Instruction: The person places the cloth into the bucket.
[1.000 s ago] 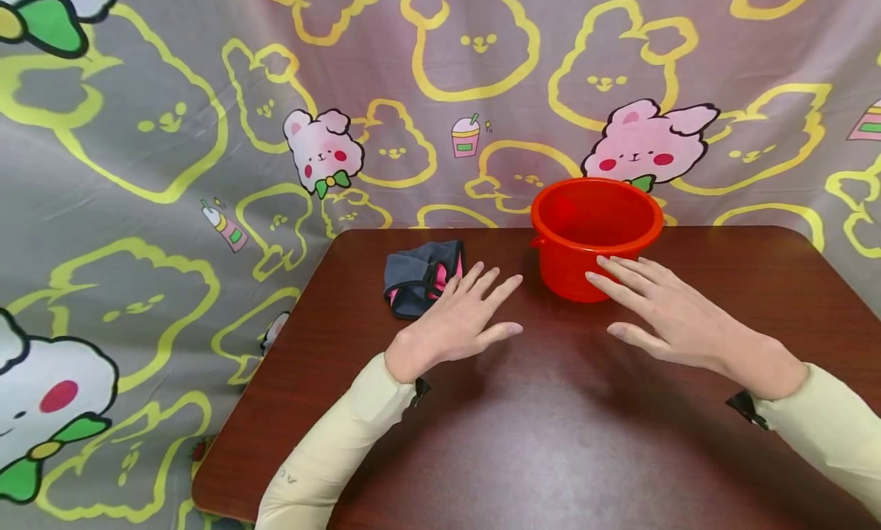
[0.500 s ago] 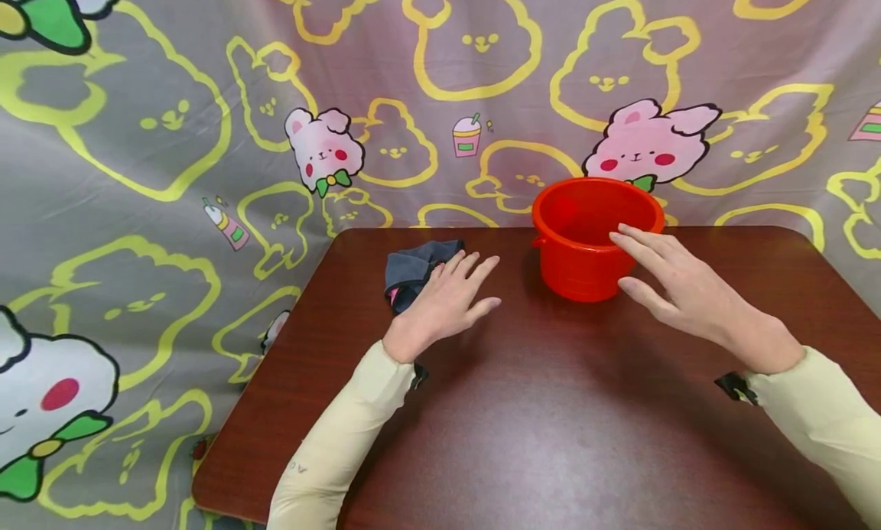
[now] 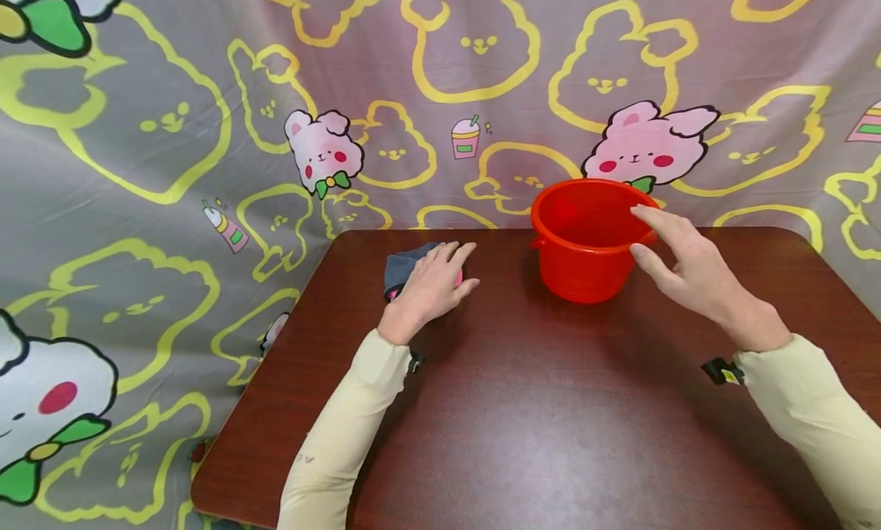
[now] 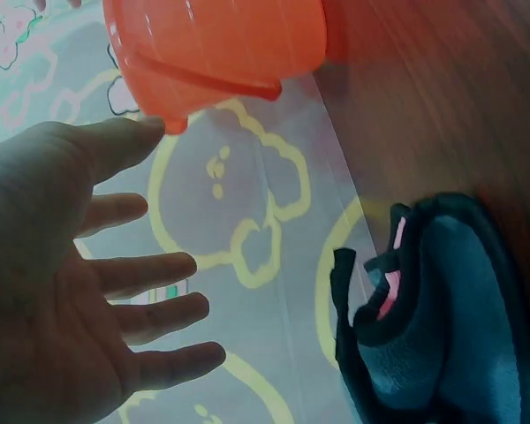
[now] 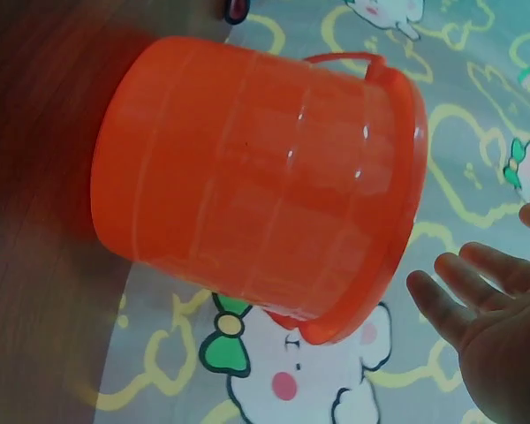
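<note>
A red plastic bucket [image 3: 585, 274] stands upright at the back of the table, its inside partly visible. My right hand [image 3: 705, 274] hovers by the bucket's right rim, fingers extended and slightly bent, holding nothing. In the right wrist view its fingertips are apart from the bucket's rim [image 5: 406, 194]. Left of the bucket lies a crumpled dark grey-blue fabric item [image 3: 401, 270] with black edging and pink parts. My left hand [image 3: 428, 289] overlaps it in the head view. The left wrist view shows that hand's spread fingers apart from the fabric item [image 4: 481, 300], with nothing in them.
The brown wooden table [image 3: 537, 438] has rounded corners. A grey curtain [image 3: 406, 56] with yellow outlines and cartoon rabbits hangs behind it and along the left side. The bucket's handle [image 5: 340, 57] shows in the right wrist view.
My left hand has moved left and forward over the fabric item. My right hand has risen and shifted right, from before the bucket's front to its right rim. Bucket and fabric stay put.
</note>
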Motion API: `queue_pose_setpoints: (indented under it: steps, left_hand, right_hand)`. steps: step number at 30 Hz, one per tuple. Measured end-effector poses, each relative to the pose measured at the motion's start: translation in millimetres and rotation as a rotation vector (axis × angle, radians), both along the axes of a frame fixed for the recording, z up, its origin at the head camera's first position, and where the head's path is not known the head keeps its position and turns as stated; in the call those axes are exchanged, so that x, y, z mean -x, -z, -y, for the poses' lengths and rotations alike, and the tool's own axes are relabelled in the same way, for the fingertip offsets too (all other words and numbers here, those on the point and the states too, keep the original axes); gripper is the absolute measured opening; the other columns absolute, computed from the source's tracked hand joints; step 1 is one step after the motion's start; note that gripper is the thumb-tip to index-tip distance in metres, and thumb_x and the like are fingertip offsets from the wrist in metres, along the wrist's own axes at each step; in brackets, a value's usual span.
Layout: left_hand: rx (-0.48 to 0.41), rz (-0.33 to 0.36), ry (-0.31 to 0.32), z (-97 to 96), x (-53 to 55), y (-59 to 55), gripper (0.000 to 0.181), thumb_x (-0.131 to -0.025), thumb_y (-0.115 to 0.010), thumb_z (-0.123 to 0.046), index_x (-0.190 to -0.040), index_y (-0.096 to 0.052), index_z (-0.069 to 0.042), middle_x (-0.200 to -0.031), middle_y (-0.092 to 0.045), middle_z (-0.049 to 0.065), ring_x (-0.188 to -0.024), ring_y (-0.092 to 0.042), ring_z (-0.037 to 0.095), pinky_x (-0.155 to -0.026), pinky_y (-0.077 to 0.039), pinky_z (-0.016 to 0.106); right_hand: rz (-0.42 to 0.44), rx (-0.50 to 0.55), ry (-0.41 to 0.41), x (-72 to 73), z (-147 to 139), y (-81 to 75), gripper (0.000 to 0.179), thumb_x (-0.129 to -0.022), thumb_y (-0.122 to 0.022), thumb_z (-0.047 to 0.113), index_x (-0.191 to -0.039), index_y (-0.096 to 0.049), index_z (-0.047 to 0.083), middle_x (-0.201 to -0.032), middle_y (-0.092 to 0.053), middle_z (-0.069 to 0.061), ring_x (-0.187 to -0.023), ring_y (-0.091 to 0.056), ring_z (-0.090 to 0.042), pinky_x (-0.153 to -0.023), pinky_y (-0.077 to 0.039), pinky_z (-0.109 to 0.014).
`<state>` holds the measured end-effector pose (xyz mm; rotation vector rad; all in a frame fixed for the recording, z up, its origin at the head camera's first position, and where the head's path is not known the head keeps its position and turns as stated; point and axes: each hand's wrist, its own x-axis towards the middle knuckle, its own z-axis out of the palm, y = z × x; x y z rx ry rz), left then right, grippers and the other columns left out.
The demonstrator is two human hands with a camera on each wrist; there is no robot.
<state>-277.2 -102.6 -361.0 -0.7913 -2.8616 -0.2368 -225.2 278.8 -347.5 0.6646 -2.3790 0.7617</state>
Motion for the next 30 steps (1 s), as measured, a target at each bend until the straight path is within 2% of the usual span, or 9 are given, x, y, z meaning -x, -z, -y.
queue_pose_setpoints:
  steps: [3, 5, 10, 13, 18, 22, 25, 28, 30]
  left_hand:
    - [-0.003, -0.001, -0.016, 2.1, 4.6, 0.4, 0.063, -0.097, -0.058, -0.041, -0.151, -0.034, -0.020, -0.151, -0.043, 0.015, -0.140, -0.039, 0.035, -0.110, -0.038, 0.053]
    - [0.000, 0.003, -0.025, 3.1, 7.7, 1.0, 0.063, -0.097, -0.059, -0.041, -0.151, -0.035, -0.020, -0.150, -0.043, 0.015, -0.140, -0.040, 0.035, -0.109, -0.039, 0.053]
    - [-0.001, 0.036, -0.058, 6.1, 16.6, 3.3, 0.062, -0.097, -0.059, -0.040, -0.151, -0.034, -0.020, -0.150, -0.043, 0.014, -0.139, -0.039, 0.035, -0.108, -0.039, 0.055]
    - [-0.007, 0.062, -0.083, 8.8, 22.7, 5.9, 0.063, -0.097, -0.059, -0.039, -0.151, -0.034, -0.020, -0.150, -0.043, 0.014, -0.138, -0.040, 0.035, -0.108, -0.039, 0.056]
    - [-0.017, 0.108, -0.120, 14.0, 32.8, 11.7, 0.064, -0.096, -0.063, -0.035, -0.151, -0.034, -0.020, -0.150, -0.042, 0.016, -0.138, -0.040, 0.037, -0.106, -0.039, 0.058]
    - [-0.006, 0.162, -0.172, 18.6, 38.2, 15.6, 0.067, -0.095, -0.064, -0.034, -0.152, -0.032, -0.021, -0.153, -0.038, 0.016, -0.142, -0.033, 0.038, -0.109, -0.034, 0.061]
    - [0.022, 0.222, -0.226, 22.3, 39.8, 17.8, 0.071, -0.094, -0.065, -0.038, -0.153, -0.029, -0.021, -0.156, -0.031, 0.018, -0.146, -0.024, 0.041, -0.112, -0.027, 0.065]
    - [0.064, 0.280, -0.271, 25.6, 40.4, 19.7, 0.078, -0.091, -0.067, -0.043, -0.154, -0.026, -0.022, -0.158, -0.023, 0.020, -0.148, -0.016, 0.045, -0.111, -0.022, 0.069]
    - [0.101, 0.317, -0.303, 27.9, 40.6, 21.5, 0.083, -0.089, -0.068, -0.046, -0.155, -0.024, -0.022, -0.159, -0.020, 0.021, -0.148, -0.012, 0.047, -0.110, -0.022, 0.071]
  right_hand:
    - [-0.007, 0.052, 0.018, 6.3, -2, 3.1, 0.065, -0.089, -0.067, 0.008, -0.149, -0.043, 0.016, -0.146, -0.049, -0.016, -0.127, -0.046, -0.037, -0.096, -0.023, 0.002]
    - [-0.006, 0.086, 0.039, 9.9, -4, 5.2, 0.061, -0.092, -0.064, 0.010, -0.148, -0.044, 0.017, -0.146, -0.049, -0.015, -0.125, -0.047, -0.031, -0.095, -0.024, 0.002]
    - [-0.019, 0.193, 0.087, 17.0, -7, 9.2, 0.051, -0.095, -0.060, 0.014, -0.145, -0.049, 0.019, -0.144, -0.052, -0.012, -0.123, -0.042, 0.000, -0.092, -0.030, 0.000]
    - [-0.010, 0.258, 0.109, 20.3, -8, 10.4, 0.048, -0.096, -0.059, 0.017, -0.143, -0.051, 0.021, -0.140, -0.053, -0.013, -0.119, -0.041, 0.013, -0.088, -0.033, 0.002]
    - [0.043, 0.346, 0.174, 25.5, -11, 11.8, 0.044, -0.099, -0.055, 0.024, -0.143, -0.051, 0.027, -0.137, -0.053, -0.015, -0.108, -0.048, 0.018, -0.082, -0.038, 0.003]
    - [0.087, 0.383, 0.223, 30.2, -14, 14.8, 0.044, -0.100, -0.052, 0.029, -0.144, -0.049, 0.029, -0.138, -0.054, -0.016, -0.110, -0.050, 0.012, -0.084, -0.038, 0.002]
    - [0.145, 0.381, 0.254, 33.5, -17, 18.8, 0.047, -0.101, -0.050, 0.031, -0.147, -0.044, 0.029, -0.140, -0.052, -0.017, -0.118, -0.054, -0.004, -0.087, -0.039, -0.001]
    - [0.241, 0.362, 0.274, 35.3, -19, 22.6, 0.052, -0.101, -0.048, 0.035, -0.151, -0.036, 0.030, -0.146, -0.047, -0.017, -0.128, -0.050, -0.027, -0.102, -0.045, -0.019]
    - [0.309, 0.344, 0.277, 36.0, -21, 24.4, 0.055, -0.101, -0.045, 0.038, -0.154, -0.029, 0.032, -0.150, -0.042, -0.018, -0.130, -0.046, -0.038, -0.105, -0.047, -0.031]
